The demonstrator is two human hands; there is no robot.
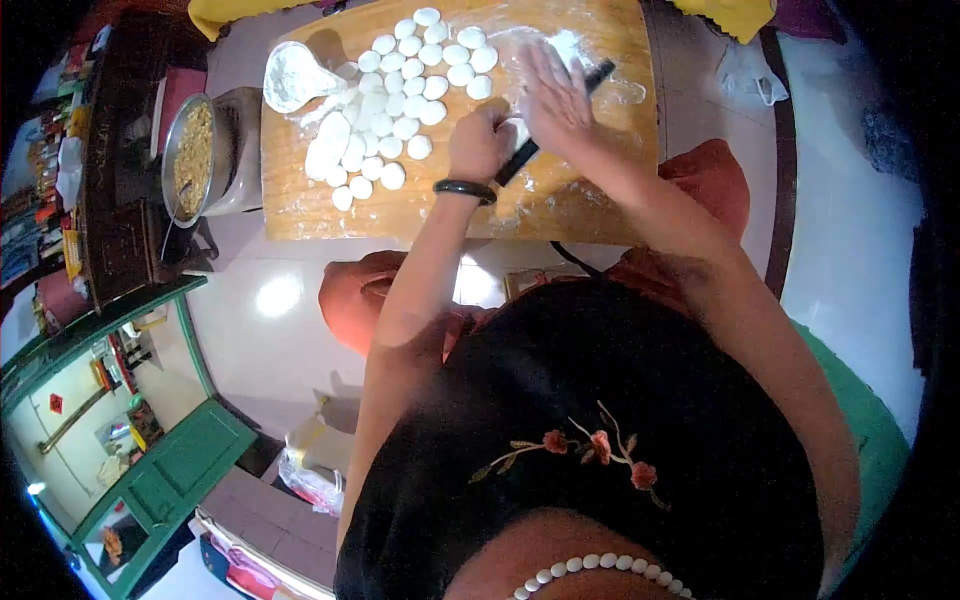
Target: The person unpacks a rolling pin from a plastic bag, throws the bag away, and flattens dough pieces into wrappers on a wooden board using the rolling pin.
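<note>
A dark rolling pin (pixel 519 161) lies slantwise on the floured wooden board (pixel 580 210). My right hand (pixel 555 105) rests over it, palm down with fingers stretched out toward the far edge. Close by on the left, my left hand (pixel 478 143) has its fingers curled at the edge of a small white dough piece (pixel 516 131), which is partly hidden by both hands and the pin. Many flattened white dough rounds (pixel 404 128) lie to the left of my hands, some overlapping. Loose flour (pixel 568 45) is heaped beyond my right fingertips.
A white scoop-shaped container (pixel 290 78) with flour sits at the board's far left. Left of the board stands a metal bowl (pixel 178 170) of yellowish chopped filling. A clear plastic bag (pixel 752 76) lies beyond the right edge. My knees (pixel 352 305) are beneath the near edge.
</note>
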